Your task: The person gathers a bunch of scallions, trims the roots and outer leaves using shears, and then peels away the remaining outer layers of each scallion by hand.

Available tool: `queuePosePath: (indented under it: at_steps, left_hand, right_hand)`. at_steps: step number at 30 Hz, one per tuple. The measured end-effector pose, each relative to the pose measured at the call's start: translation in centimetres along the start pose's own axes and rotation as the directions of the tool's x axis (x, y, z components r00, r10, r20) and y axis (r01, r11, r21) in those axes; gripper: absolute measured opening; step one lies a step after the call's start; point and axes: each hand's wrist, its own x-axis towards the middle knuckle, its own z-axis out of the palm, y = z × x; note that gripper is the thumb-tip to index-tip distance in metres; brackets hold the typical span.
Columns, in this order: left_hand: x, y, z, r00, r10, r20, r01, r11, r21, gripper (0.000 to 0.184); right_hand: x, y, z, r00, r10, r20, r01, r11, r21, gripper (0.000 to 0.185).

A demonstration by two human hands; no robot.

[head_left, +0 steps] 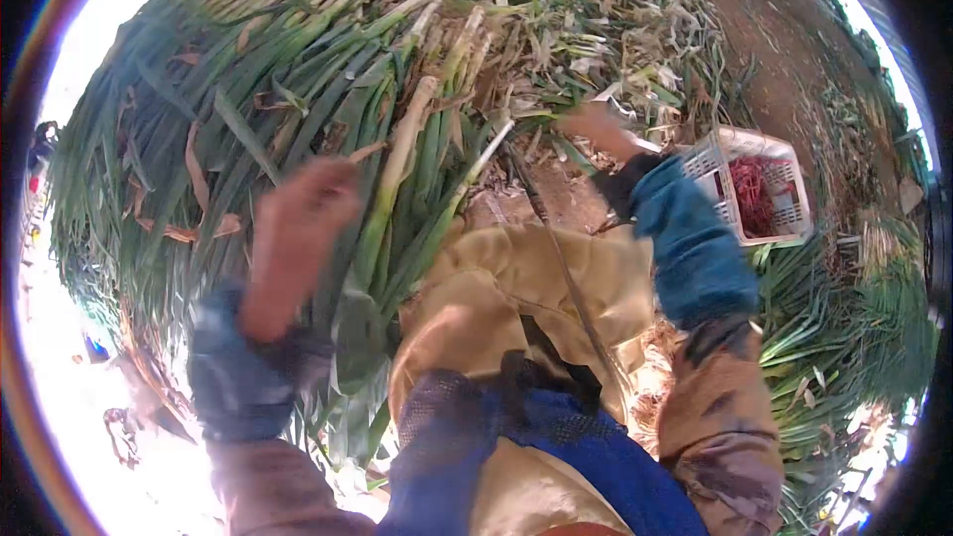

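Observation:
My left hand (pixel 303 233) is smeared by motion over the left side of a big heap of leeks (pixel 328 99); its fingers cannot be made out. Farther forward and to the right, my right hand (pixel 601 129) is blurred too, close to loose green leaves and peeled scraps (pixel 615 60). Whether it holds anything cannot be told. Between the hands, a few leeks with pale stalks (pixel 402 154) lie with their green ends toward my lap. One thin leek with a white tip (pixel 486 164) points forward toward my right hand.
A white plastic basket (pixel 707 161) holding red ties (pixel 756 194) stands to the right. More leeks (pixel 844 328) lie beyond my right arm. A thin dark strip (pixel 561 268) runs across the tan apron (pixel 467 273) on my lap. Brown soil (pixel 774 50) shows at far right.

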Motion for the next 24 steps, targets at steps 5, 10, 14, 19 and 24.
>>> queuePosePath:
  at_steps: [5, 10, 14, 19, 24]
  left_hand:
    - [0.8, -3.2, 11.3, 0.946, 0.146, 0.288, -0.221, 0.943, 0.250, 0.025]
    - [1.3, -1.6, 14.6, 0.965, 0.039, 0.260, -0.152, 0.891, 0.428, 0.033]
    - [2.5, -2.5, 13.1, 0.979, 0.012, 0.203, -0.083, 0.934, 0.346, 0.035]
    - [2.8, -5.4, 12.9, 0.974, -0.032, 0.225, -0.080, 0.878, 0.472, 0.036]
    - [1.8, -8.2, 15.6, 0.986, 0.101, 0.130, -0.138, 0.939, 0.315, 0.034]
  right_hand:
    - [-4.7, -5.0, 12.7, 0.896, 0.350, 0.275, -0.335, 0.937, -0.100, 0.047]
    - [-3.9, -1.6, 11.5, 0.916, 0.343, 0.208, -0.388, 0.889, 0.244, 0.037]
    - [-1.3, 5.4, 9.7, 0.890, 0.453, 0.050, -0.383, 0.684, 0.621, 0.028]
    - [2.0, 10.6, 2.3, 0.740, 0.563, -0.368, -0.100, 0.633, 0.767, 0.015]
    - [-4.4, -2.9, -4.4, 0.703, 0.710, -0.042, -0.296, 0.345, 0.891, 0.012]
